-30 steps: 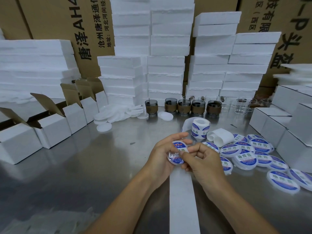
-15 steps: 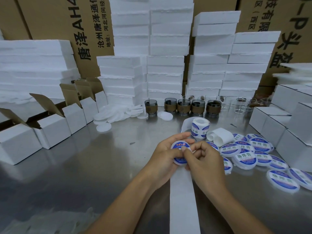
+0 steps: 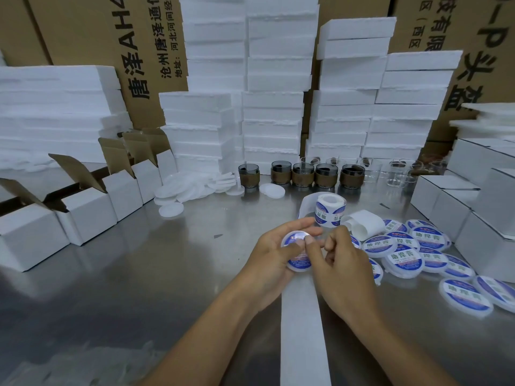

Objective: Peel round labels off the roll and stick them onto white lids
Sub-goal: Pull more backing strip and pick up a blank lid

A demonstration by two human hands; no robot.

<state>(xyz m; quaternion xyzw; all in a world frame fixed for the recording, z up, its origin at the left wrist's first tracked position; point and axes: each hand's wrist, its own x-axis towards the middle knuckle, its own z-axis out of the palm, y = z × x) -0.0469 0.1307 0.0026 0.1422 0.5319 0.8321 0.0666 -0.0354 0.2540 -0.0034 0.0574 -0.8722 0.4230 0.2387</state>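
Note:
My left hand (image 3: pixel 271 253) holds a white lid (image 3: pixel 296 240) with a round blue-and-white label on it, thumb lying across its face. The thumb of my right hand (image 3: pixel 338 263) presses on the label from the right, the other fingers curled. The label roll (image 3: pixel 330 208) stands just beyond my hands. Its bare white backing strip (image 3: pixel 302 330) runs toward me under my wrists. Several labelled lids (image 3: pixel 405 253) lie to the right. Plain white lids (image 3: pixel 192 189) lie in a heap at the back left.
Open white cartons (image 3: pixel 83 210) line the left side, closed ones (image 3: pixel 459 210) the right. Dark jars with brown bands (image 3: pixel 302 175) and clear glass jars (image 3: pixel 401 169) stand behind the roll. Foam slabs (image 3: pixel 274 79) and brown boxes wall the back of the steel table (image 3: pixel 139 274).
The lid has turned in my left hand to face more upward. My right thumb has slid over the label. Both hands stayed in the same spot.

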